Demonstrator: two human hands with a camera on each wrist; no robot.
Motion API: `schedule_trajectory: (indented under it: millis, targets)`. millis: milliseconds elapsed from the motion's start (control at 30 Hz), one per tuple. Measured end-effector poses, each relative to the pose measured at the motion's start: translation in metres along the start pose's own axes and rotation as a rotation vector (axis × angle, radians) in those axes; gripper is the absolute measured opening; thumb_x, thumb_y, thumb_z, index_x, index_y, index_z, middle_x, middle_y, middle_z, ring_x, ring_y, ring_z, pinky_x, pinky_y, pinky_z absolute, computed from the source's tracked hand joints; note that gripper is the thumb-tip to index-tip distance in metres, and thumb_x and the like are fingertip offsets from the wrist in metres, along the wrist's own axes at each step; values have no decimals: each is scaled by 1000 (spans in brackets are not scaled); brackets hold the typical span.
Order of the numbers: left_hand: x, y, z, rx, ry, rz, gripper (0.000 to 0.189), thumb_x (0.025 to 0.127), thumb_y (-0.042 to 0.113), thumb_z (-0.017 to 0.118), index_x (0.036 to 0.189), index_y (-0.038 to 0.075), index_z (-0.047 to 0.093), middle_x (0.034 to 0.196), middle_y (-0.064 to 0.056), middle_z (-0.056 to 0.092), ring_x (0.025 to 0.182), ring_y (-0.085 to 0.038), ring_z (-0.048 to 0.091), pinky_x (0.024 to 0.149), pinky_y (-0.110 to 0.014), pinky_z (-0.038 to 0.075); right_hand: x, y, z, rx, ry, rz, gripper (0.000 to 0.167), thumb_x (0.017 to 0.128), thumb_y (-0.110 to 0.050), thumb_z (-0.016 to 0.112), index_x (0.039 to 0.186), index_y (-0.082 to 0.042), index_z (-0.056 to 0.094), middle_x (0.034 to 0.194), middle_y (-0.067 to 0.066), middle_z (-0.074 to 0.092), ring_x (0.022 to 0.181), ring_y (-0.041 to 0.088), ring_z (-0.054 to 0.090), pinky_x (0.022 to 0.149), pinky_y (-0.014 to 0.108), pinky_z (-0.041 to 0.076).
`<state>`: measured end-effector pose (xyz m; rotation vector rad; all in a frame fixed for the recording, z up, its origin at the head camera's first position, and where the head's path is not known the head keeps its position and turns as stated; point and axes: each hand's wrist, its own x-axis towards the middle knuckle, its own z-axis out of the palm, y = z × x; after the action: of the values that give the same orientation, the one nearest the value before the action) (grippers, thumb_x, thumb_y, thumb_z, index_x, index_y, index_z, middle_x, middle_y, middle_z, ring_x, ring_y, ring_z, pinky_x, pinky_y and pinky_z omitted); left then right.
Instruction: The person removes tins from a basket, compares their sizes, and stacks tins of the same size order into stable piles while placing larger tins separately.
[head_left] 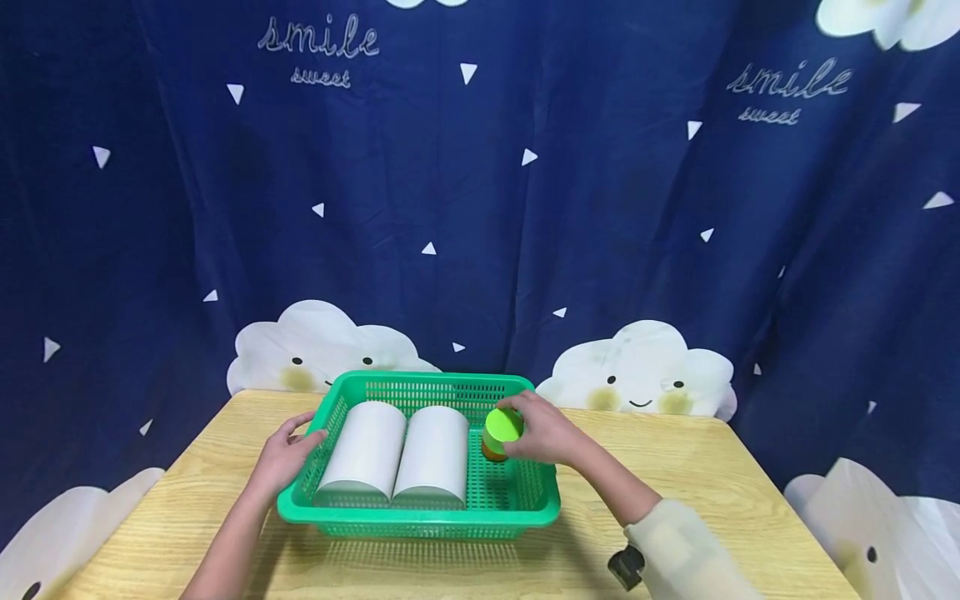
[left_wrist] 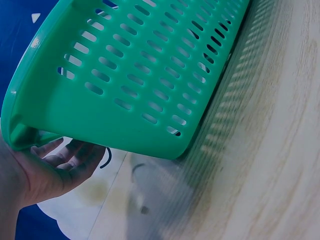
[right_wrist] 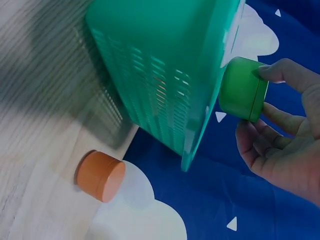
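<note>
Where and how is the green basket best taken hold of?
Likely by the rim of the green basket, at its two short ends, one hand from each side: the rim juts past the sloping walls, so fingers could hook beneath it with thumbs on top. The left hand grips one such end.

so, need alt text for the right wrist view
Right hand holds a round green container by the rim of a green slotted basket. An orange container stands apart on the wood-grain table, with a dark blue, white-patterned curtain behind.
</note>
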<state>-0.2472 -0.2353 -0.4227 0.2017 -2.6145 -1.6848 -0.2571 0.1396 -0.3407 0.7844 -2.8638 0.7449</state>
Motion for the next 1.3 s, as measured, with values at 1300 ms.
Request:
schedule_trajectory:
  millis: [1300]
  targets:
    - [0,1,1,-8,3,-7,64,96,34,50,144,0,26,124,-34,52,86,-20,64,71,-35,55,-12,28,-28,-5,47,92,60,67,-13,73,124,-2,58,109,11,57,88,22,53,71,28,45]
